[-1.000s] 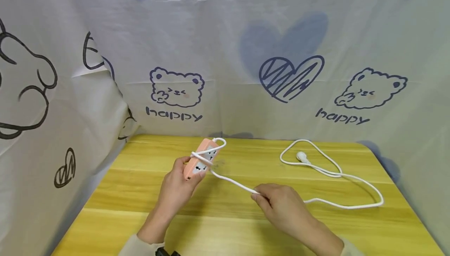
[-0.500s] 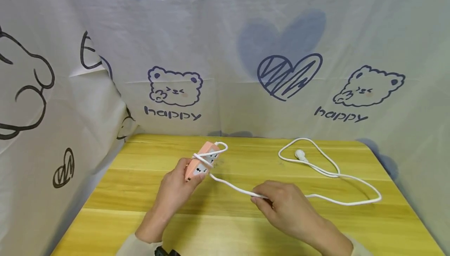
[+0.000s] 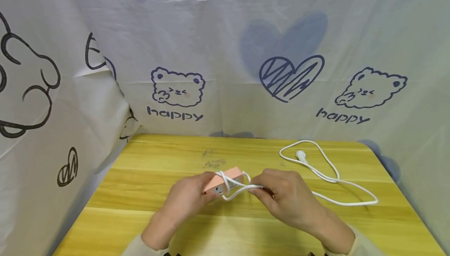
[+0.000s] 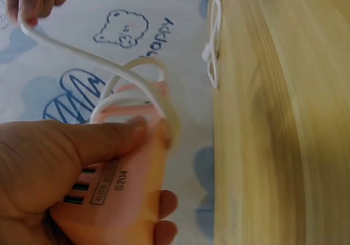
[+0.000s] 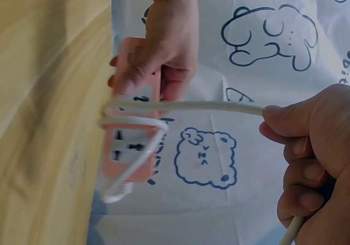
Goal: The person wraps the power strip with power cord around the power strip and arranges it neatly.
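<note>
My left hand [image 3: 190,193] grips one end of a pink power strip [image 3: 236,173], thumb on the socket face and fingers behind. USB slots and the print "S204" show on its end in the left wrist view, beside the thumb [image 4: 109,141]. White cord [image 5: 208,106] leaves the far end of the strip and is wrapped around its body. My right hand [image 3: 286,195] pinches the cord between thumb and forefinger, just right of the strip. In the right wrist view the other fingers curl round the cord too, and it runs out below them.
The remaining cord lies in a loose loop [image 3: 355,203] on the right of the wooden table [image 3: 140,193], with its white plug [image 3: 300,155] inside the loop. A printed cloth [image 3: 225,45] hangs behind the table and along its left side.
The left hand has brought the power strip right and nearer, turning it from steep to more sideways. The right hand, still pinching the cord, has risen slightly and is now beside the strip.
</note>
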Motion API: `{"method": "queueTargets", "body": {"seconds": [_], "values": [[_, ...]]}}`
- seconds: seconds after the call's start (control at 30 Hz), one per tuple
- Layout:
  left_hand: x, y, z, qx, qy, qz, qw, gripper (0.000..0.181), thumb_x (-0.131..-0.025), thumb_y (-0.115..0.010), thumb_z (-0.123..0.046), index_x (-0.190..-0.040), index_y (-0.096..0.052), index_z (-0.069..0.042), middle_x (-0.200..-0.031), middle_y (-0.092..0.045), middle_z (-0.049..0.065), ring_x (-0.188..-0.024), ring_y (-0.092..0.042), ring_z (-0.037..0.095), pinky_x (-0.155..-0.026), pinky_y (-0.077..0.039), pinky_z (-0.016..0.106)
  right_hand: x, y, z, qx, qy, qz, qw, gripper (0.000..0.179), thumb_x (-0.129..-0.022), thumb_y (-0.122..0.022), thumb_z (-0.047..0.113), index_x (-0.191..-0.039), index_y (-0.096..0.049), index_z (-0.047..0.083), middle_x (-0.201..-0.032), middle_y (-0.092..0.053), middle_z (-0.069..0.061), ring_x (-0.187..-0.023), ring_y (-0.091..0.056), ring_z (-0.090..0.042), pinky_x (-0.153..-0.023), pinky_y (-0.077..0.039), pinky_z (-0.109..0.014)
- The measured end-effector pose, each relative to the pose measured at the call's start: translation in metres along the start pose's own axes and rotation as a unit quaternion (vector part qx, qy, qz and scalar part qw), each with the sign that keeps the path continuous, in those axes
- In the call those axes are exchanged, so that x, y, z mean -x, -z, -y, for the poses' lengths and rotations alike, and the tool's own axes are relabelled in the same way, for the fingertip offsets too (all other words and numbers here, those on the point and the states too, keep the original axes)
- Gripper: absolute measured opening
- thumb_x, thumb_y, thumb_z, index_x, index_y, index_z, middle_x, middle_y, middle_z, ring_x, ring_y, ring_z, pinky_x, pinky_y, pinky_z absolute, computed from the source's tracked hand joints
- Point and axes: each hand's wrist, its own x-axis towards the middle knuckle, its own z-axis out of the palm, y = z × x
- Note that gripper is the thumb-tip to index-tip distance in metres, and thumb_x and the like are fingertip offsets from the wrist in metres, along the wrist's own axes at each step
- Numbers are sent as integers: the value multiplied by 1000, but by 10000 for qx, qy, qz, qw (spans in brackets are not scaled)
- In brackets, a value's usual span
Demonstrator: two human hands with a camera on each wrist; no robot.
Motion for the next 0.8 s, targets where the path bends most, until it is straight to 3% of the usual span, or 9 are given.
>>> {"method": "queueTargets", "body": {"seconds": [0.1,0.27,0.47,0.53,0.63,0.7,0.8], "values": [[2,1,-5,-105,-359,310,9988,44,-89,-85,-36,-128,-72,-21,-98,-78,-5,-77,-67,11,-64,-52,34,-6,1,-1,6,28,10,10000,26,-106,-64,35,-91,-74,15,-72,-58,11,-61,-44,2,-55,-39,-11],[6,5,-9,312,-766,875,9927,39,-89,-86,-30,-123,-73,-16,-93,-75,-9,-70,-59,2,-61,-48,25,-14,3,-6,-153,22,-6,9999,6,-93,-82,18,-93,-76,17,-73,-61,10,-61,-44,2,-55,-38,-11],[9,10,-16,392,-1381,1270,9815,26,-89,-86,-35,-107,-71,-25,-78,-59,-20,-65,-51,1,-60,-44,22,-18,1,-14,-356,-50,52,9993,7,-93,-81,21,-93,-76,17,-73,-61,10,-62,-45,2,-55,-39,-11],[10,11,-18,481,-1561,1467,9756,25,-89,-86,-36,-108,-71,-27,-80,-59,-22,-68,-53,0,-63,-46,20,-19,0,-17,-439,-291,185,9984,8,-90,-84,18,-92,-76,18,-73,-62,11,-63,-45,3,-54,-39,-12],[12,12,-22,691,-1738,1737,9669,29,-90,-85,-37,-116,-73,-30,-89,-64,-25,-73,-56,-2,-68,-48,18,-18,-2,-22,-765,-970,523,9910,11,-85,-87,13,-91,-79,18,-75,-67,12,-64,-48,3,-54,-43,-15],[13,13,-23,847,-1786,1880,9621,33,-90,-85,-37,-121,-73,-32,-95,-66,-26,-75,-57,-4,-70,-49,17,-17,-3,-26,-1010,-1536,753,9801,8,-87,-87,16,-91,-80,17,-78,-70,12,-64,-51,2,-55,-47,-19],[15,15,-25,962,-1909,1927,9577,34,-91,-84,-35,-124,-72,-32,-98,-66,-26,-76,-57,-4,-70,-49,16,-16,-5,-33,-1366,-2399,992,9560,5,-89,-86,18,-91,-82,17,-80,-73,10,-64,-54,-2,-57,-50,-23]]}}
